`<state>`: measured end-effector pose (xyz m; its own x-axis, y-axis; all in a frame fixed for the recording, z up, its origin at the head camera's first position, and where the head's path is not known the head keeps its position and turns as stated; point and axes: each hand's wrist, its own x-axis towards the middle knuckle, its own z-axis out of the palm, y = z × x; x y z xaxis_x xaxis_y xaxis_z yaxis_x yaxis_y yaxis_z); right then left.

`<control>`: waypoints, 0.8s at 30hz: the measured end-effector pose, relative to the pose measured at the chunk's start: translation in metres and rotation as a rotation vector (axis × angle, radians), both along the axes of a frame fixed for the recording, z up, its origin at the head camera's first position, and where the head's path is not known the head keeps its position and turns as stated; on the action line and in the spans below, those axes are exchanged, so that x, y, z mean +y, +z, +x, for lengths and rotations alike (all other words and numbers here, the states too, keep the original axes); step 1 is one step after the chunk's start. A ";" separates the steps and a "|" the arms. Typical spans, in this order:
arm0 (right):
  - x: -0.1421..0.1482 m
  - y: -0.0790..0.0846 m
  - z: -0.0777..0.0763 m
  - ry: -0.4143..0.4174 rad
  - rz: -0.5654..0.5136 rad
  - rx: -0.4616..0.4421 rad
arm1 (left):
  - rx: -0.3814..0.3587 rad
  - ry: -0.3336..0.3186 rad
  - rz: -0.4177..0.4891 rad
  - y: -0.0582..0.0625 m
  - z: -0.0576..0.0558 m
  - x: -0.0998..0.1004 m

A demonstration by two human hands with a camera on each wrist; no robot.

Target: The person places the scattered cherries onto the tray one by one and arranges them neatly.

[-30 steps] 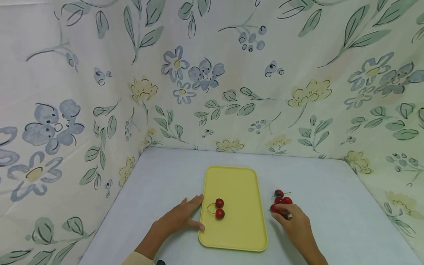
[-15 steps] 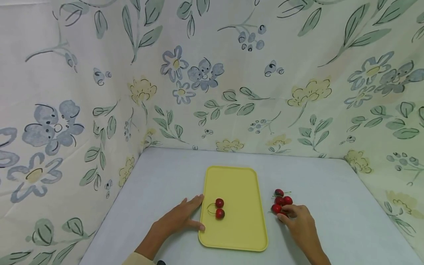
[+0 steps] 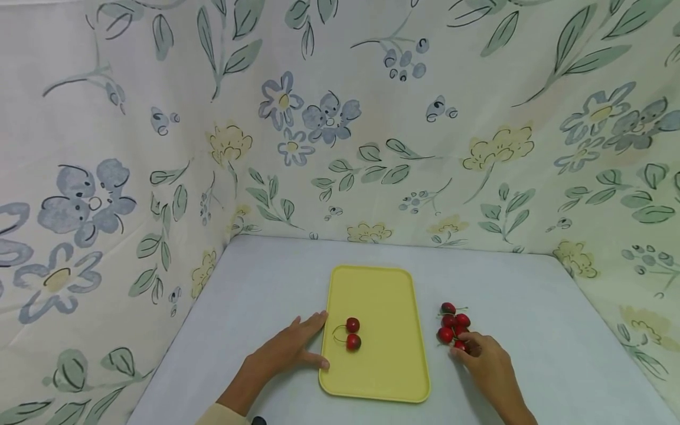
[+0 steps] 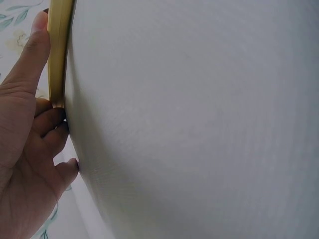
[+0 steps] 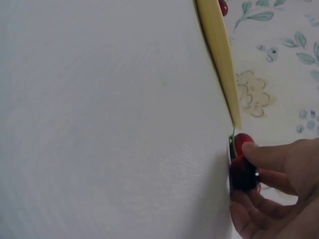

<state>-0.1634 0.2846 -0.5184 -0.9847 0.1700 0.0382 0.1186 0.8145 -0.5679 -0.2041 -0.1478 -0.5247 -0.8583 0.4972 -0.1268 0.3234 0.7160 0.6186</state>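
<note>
My left hand (image 3: pixel 294 348) rests at the left edge of the yellow tray (image 3: pixel 382 378), thumb and fingertips spread along the rim. In the left wrist view its thumb lies against the tray's side (image 4: pixel 59 55). Two dark red cherries (image 3: pixel 353 342) with stems lie in the tray's left half. To the right of the tray, my right hand (image 3: pixel 490 363) pinches a cherry (image 3: pixel 459 346) between thumb and fingers, at the near end of a small cluster of cherries (image 3: pixel 448 321). The right wrist view has the dark cherry (image 5: pixel 243 174) close to the tabletop, with a red one behind it.
The table (image 3: pixel 276 283) has a white cover. A curtain with a flower print (image 3: pixel 340 195) hangs along its back and sides. Bare tabletop separates the cherry cluster from the tray's right rim.
My right hand has shifted slightly right and toward me, uncovering more of the cherry cluster. The left hand, the tray and the two cherries in it stay in place.
</note>
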 end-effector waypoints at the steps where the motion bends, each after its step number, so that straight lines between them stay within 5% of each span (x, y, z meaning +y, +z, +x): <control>1: 0.000 0.000 0.000 -0.001 -0.003 -0.001 | -0.005 0.005 -0.005 0.000 0.000 0.000; 24: -0.006 0.022 0.009 -0.012 -0.064 0.082 | -0.011 0.005 -0.005 0.004 0.002 0.000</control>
<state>-0.1545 0.2788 -0.4964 -0.9766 0.1862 0.1076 0.0788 0.7752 -0.6268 -0.2024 -0.1480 -0.5202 -0.8591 0.4927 -0.1386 0.3133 0.7203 0.6188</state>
